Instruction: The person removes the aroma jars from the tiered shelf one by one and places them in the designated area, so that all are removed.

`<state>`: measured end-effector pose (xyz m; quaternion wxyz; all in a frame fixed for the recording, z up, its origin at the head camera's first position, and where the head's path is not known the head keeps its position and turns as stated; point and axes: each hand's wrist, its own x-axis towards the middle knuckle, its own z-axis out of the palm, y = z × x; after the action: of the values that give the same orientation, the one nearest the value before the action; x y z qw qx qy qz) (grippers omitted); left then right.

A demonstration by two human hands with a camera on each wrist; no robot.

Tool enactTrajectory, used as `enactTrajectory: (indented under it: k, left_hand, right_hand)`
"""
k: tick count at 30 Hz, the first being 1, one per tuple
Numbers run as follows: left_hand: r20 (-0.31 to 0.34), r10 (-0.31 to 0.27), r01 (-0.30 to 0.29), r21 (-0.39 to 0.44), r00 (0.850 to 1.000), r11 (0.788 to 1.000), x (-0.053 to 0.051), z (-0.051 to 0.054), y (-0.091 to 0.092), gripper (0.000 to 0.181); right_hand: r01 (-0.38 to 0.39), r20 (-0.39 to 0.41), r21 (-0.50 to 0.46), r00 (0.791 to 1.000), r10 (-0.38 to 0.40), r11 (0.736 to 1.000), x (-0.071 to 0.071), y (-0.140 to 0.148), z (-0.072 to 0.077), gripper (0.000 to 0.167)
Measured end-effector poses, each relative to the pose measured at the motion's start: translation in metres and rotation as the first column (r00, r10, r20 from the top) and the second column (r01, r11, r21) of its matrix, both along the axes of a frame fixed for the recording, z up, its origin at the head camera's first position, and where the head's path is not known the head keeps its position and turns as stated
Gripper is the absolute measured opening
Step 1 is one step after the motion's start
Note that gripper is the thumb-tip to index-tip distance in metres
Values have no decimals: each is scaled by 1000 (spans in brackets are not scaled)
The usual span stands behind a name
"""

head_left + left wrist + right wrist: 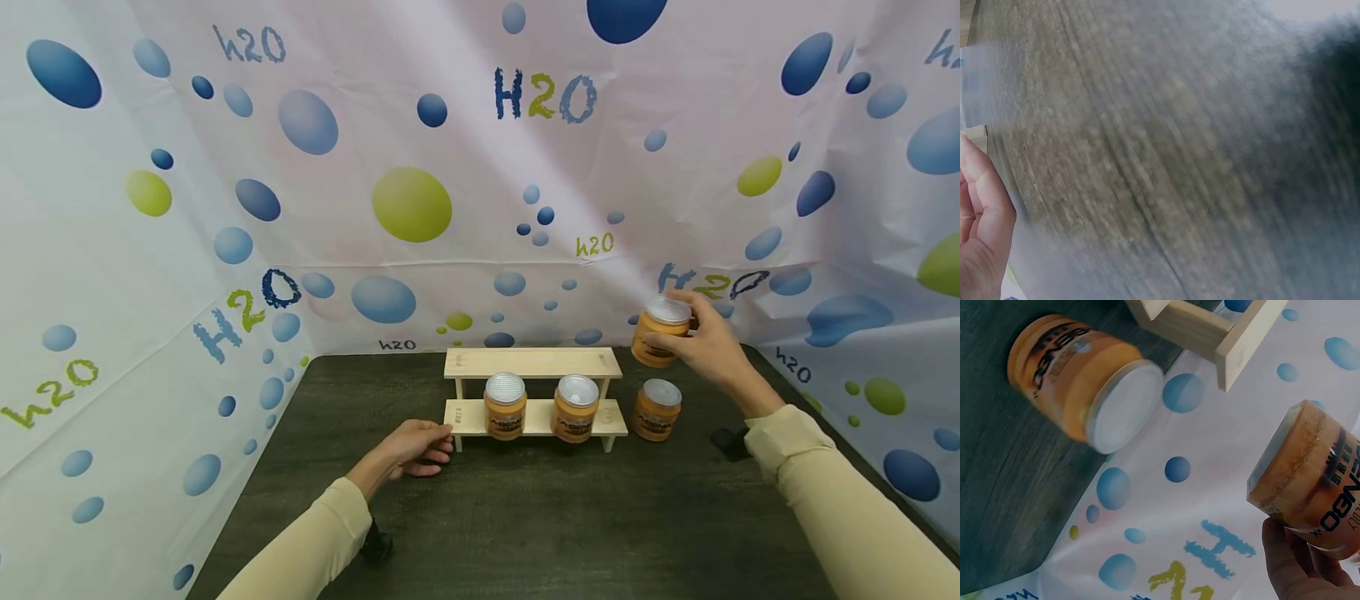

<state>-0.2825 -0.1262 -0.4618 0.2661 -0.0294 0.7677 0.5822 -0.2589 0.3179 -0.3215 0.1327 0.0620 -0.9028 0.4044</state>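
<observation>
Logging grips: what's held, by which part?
Right hand: orange, silver-lidded round jar, by its side. Left hand touches pale wooden stepped shelf at its left end; grip unclear.

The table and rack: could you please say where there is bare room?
Bare: the upper shelf of the rack, the table in front of the rack, and left of it behind the left hand. Crowded: the lower shelf, with two jars, and right of it, where one jar stands and the right hand holds another jar.
</observation>
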Motion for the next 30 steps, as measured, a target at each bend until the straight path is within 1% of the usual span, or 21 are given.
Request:
enactTrajectory:
  k: [10, 19, 27, 30]
  left_hand:
    - [-14, 2, -2, -11, 1000, 1000, 0, 1, 0, 35]
    - [0, 15, -15, -9, 1000, 1000, -1, -1, 1, 33]
    - [-17, 3, -3, -8, 1000, 1000, -1, -2, 1, 35]
    - [-21, 1, -1, -10, 1000, 1000, 0, -1, 0, 35]
  right_hand:
    - [25, -16, 22, 1000, -25, 999, 5, 14, -5, 85]
    - [53, -18, 37, 998, -52, 998, 6, 24, -9, 84]
    - [81, -26, 62, 996, -80, 995, 9, 37, -16, 81]
    - [92, -21, 63, 996, -91, 994, 11, 41, -18, 83]
